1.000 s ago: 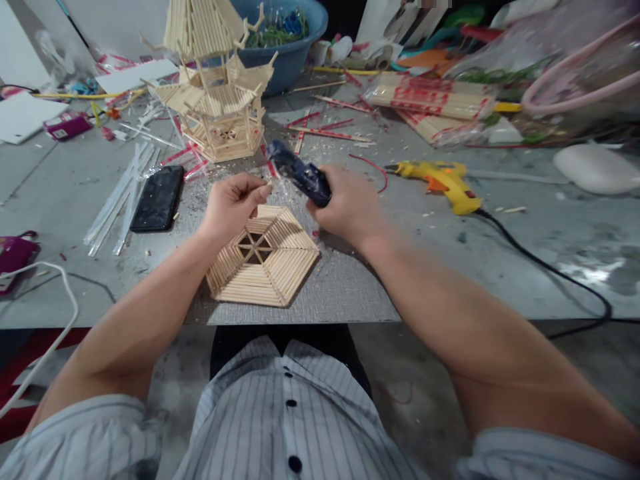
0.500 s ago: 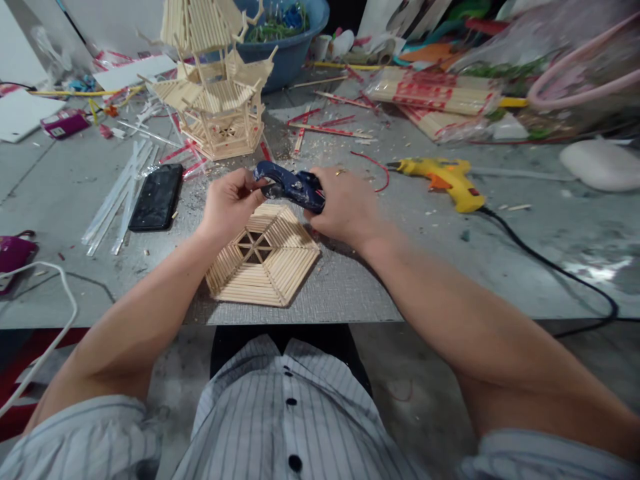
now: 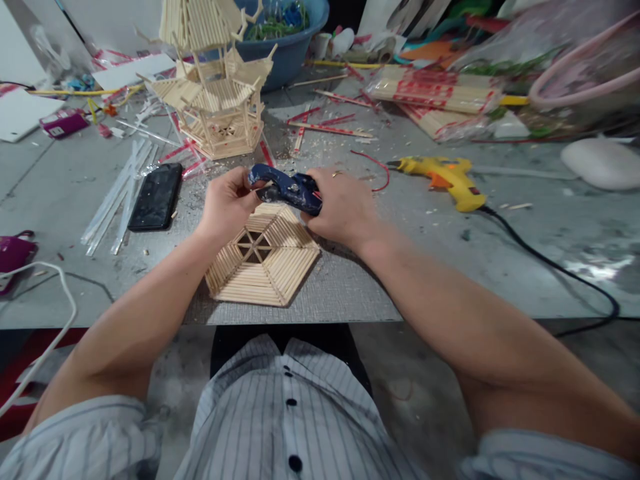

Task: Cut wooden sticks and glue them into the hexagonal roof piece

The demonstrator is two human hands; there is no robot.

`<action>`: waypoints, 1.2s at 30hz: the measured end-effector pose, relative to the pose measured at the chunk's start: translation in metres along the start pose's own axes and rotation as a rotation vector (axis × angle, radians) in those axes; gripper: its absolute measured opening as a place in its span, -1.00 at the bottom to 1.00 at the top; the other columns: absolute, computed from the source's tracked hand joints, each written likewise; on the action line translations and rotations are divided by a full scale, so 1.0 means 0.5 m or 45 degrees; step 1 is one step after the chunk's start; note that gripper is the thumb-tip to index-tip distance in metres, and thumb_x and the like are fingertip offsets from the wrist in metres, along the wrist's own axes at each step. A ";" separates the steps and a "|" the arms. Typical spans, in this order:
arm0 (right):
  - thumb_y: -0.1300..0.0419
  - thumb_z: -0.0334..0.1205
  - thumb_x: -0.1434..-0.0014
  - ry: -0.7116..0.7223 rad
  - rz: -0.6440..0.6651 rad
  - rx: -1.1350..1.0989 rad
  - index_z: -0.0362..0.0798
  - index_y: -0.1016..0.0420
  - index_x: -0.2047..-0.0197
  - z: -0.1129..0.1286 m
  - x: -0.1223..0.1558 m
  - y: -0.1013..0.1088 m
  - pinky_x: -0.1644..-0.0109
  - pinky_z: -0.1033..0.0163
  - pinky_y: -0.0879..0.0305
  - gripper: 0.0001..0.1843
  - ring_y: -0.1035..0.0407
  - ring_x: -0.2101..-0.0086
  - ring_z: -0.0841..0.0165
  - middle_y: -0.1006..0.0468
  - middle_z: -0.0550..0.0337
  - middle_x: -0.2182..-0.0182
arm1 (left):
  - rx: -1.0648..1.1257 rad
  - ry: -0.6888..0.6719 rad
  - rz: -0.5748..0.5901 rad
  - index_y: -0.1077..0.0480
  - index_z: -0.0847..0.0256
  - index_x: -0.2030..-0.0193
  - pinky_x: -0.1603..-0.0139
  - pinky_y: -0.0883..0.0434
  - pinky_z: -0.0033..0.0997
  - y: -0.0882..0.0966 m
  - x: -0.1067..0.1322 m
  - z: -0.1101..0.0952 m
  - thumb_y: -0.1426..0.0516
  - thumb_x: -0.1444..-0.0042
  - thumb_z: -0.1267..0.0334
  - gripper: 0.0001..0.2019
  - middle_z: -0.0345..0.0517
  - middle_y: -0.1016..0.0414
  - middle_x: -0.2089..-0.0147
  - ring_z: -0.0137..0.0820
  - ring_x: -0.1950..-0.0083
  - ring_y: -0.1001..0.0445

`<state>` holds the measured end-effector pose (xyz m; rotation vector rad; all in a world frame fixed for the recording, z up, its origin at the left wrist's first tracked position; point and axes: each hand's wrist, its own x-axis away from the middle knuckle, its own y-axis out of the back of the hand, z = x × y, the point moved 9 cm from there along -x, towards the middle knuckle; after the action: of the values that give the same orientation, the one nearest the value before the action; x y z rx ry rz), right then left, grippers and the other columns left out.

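My right hand grips a dark blue cutting tool by its handles, its head pointing left. My left hand is closed in a pinch right at the tool's jaws; what it pinches is too small to make out. Both hands hover just above the far edge of a flat hexagonal panel of thin wooden sticks lying on a grey mat.
A tall stick pagoda model stands behind the hands, before a blue basin. A black phone and clear glue sticks lie left. A yellow glue gun with black cord lies right. Packets of sticks sit at back.
My right hand has swung the blue tool down and leftwards, from pointing up to lying level. Its head now meets my left hand's pinched fingers.
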<state>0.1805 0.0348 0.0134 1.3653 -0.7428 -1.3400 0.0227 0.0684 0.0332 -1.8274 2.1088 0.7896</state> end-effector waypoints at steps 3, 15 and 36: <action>-0.15 -0.17 0.03 -0.005 0.009 0.005 -0.13 -0.31 -0.10 0.002 0.001 0.002 0.15 0.03 -0.22 -0.42 -0.37 0.17 0.04 -0.52 -0.09 0.17 | -0.025 -0.007 0.011 -0.25 0.20 0.58 0.61 -0.07 -0.55 0.000 0.000 0.004 -0.24 0.11 0.46 -0.78 -0.38 -0.18 0.65 -0.65 0.63 -0.13; -0.16 -0.17 0.03 0.002 -0.009 -0.002 -0.08 -0.36 -0.06 -0.001 0.003 0.005 0.19 0.06 -0.22 -0.47 -0.38 0.19 0.06 -0.53 -0.05 0.20 | -0.097 -0.031 0.077 -0.26 0.20 0.59 0.60 -0.10 -0.54 -0.002 0.000 -0.006 -0.23 0.10 0.35 -0.79 -0.35 -0.19 0.64 -0.62 0.60 -0.15; -0.14 -0.14 0.00 0.008 -0.008 0.008 -0.12 -0.34 -0.08 0.000 0.004 0.008 0.12 0.01 -0.21 -0.46 -0.38 0.14 0.02 -0.52 -0.09 0.16 | -0.120 -0.059 0.079 -0.19 0.19 0.65 0.62 -0.06 -0.53 -0.002 0.003 -0.015 -0.19 0.09 0.40 -0.75 -0.35 -0.14 0.67 -0.62 0.62 -0.13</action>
<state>0.1816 0.0318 0.0164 1.3772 -0.7394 -1.3383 0.0248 0.0632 0.0384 -1.7790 2.1419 0.9530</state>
